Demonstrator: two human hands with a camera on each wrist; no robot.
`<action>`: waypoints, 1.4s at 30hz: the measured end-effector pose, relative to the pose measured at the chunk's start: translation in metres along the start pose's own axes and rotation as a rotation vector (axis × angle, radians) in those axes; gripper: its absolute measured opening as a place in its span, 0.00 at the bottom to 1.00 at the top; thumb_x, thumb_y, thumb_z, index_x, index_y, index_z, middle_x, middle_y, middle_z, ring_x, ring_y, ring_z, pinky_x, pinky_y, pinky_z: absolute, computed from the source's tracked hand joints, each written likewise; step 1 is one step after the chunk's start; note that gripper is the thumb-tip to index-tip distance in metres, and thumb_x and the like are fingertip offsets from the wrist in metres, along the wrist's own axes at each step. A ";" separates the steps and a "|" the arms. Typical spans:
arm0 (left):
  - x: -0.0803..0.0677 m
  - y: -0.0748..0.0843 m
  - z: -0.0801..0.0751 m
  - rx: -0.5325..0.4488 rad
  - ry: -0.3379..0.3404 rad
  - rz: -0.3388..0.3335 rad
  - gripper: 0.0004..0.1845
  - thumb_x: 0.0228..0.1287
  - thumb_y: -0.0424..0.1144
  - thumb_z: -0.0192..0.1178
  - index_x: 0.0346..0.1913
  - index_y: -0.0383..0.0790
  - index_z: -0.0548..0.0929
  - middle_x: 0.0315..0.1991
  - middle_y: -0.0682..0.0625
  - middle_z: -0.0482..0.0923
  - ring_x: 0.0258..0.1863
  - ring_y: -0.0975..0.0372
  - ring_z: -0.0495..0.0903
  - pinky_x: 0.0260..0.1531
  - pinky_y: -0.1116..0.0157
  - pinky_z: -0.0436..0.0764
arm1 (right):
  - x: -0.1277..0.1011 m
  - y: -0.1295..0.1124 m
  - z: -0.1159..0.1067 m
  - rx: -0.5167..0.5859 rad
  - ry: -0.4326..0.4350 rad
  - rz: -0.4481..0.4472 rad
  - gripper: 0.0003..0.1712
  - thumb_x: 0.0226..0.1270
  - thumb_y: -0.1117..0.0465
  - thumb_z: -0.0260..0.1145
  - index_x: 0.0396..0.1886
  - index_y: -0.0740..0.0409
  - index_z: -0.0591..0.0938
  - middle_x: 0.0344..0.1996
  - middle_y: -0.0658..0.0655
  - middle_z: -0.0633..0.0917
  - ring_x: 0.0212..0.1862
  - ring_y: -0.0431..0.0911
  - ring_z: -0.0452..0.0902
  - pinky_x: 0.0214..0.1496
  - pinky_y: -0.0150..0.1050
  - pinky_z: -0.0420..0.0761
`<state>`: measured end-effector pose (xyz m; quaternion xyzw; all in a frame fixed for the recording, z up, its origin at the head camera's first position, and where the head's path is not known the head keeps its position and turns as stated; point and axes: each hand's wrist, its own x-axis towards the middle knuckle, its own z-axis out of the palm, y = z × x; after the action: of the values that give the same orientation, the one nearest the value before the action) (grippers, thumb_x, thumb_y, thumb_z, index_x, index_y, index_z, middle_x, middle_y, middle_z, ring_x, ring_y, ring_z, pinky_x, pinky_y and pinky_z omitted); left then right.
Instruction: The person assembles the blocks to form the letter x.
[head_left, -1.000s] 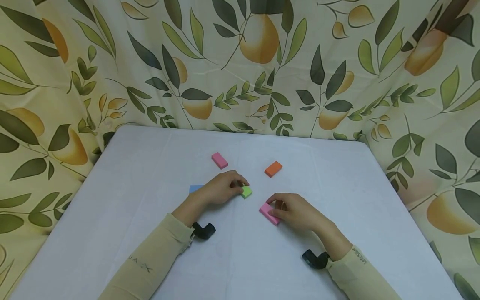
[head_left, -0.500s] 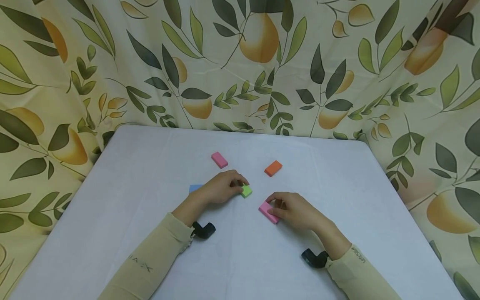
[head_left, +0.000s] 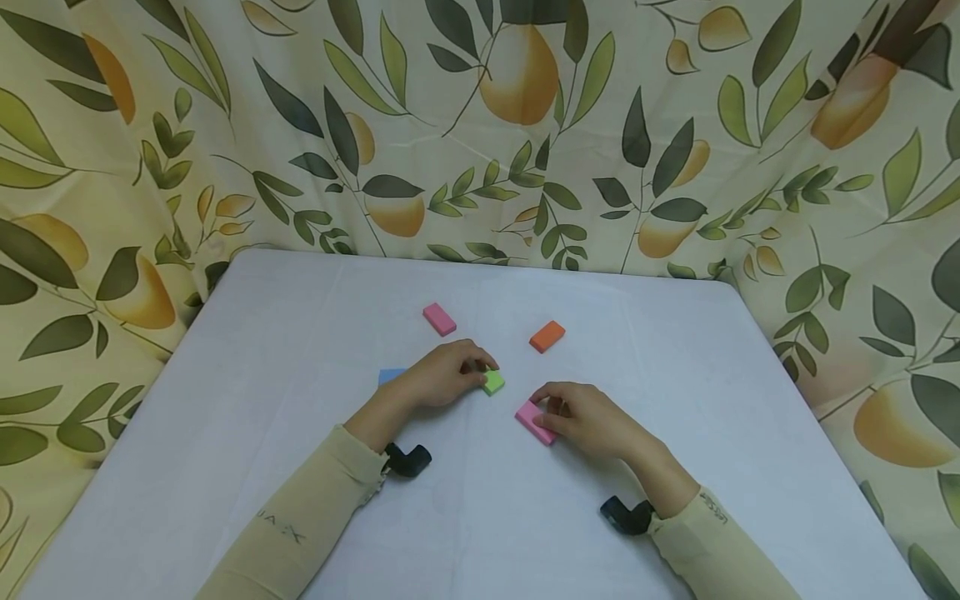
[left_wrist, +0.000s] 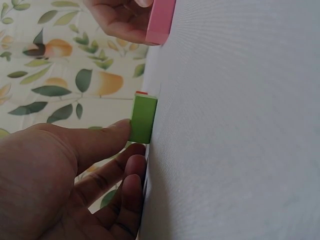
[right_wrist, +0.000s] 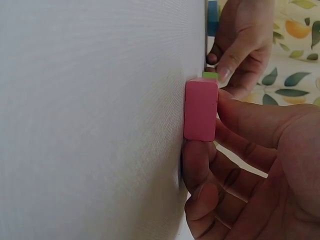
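A cream fabric backdrop printed with green leaves and orange fruit (head_left: 517,75) fills the upper part of the head view and runs down both sides. Below it, a white table with a smooth-looking top (head_left: 480,525) spreads across the centre and bottom. Two beige sleeves (head_left: 300,517) enter from the lower left and lower right, each with a black curved wrist device (head_left: 408,462) at its cuff.

The right hand (head_left: 592,418), just right of centre, pinches a bright pink rectangular block (head_left: 534,423) between thumb and fingers, parted only by the block's width; the block lies flat, low at the tabletop, its long side slanting down to the right. The left hand (head_left: 447,375), at centre, pinches a small lime-green block (head_left: 493,382), the thumb on its near side and a fingertip at its far edge; the remaining fingers curl beneath the palm in the left wrist view.

A second pink block (head_left: 439,320) lies above the left hand, and an orange rectangular block (head_left: 547,337) lies above the right hand. A light-blue block (head_left: 391,376), left of centre, is partly hidden behind the left wrist.
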<state>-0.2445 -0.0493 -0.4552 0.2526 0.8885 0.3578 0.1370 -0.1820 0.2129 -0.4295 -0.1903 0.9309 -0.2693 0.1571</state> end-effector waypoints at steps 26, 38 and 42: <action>0.000 0.001 -0.001 -0.006 -0.004 0.000 0.12 0.70 0.43 0.58 0.52 0.59 0.82 0.43 0.62 0.76 0.42 0.65 0.74 0.45 0.65 0.75 | 0.001 0.000 0.001 -0.006 0.001 0.011 0.15 0.65 0.51 0.66 0.52 0.42 0.81 0.29 0.45 0.78 0.34 0.41 0.73 0.35 0.34 0.74; 0.001 0.000 0.000 -0.001 -0.005 -0.007 0.12 0.70 0.43 0.57 0.53 0.59 0.81 0.43 0.62 0.76 0.42 0.64 0.74 0.45 0.65 0.75 | 0.002 -0.001 0.002 -0.005 0.009 -0.003 0.16 0.66 0.53 0.66 0.52 0.44 0.81 0.29 0.45 0.78 0.34 0.41 0.72 0.36 0.35 0.74; 0.000 0.000 0.000 -0.005 -0.003 -0.007 0.12 0.70 0.43 0.57 0.52 0.60 0.81 0.42 0.62 0.76 0.42 0.64 0.73 0.45 0.65 0.75 | 0.002 -0.003 0.002 -0.002 0.005 -0.005 0.16 0.65 0.53 0.67 0.53 0.45 0.81 0.30 0.45 0.78 0.34 0.41 0.72 0.36 0.35 0.74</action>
<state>-0.2448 -0.0491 -0.4552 0.2497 0.8883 0.3591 0.1400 -0.1819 0.2092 -0.4295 -0.1919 0.9311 -0.2693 0.1537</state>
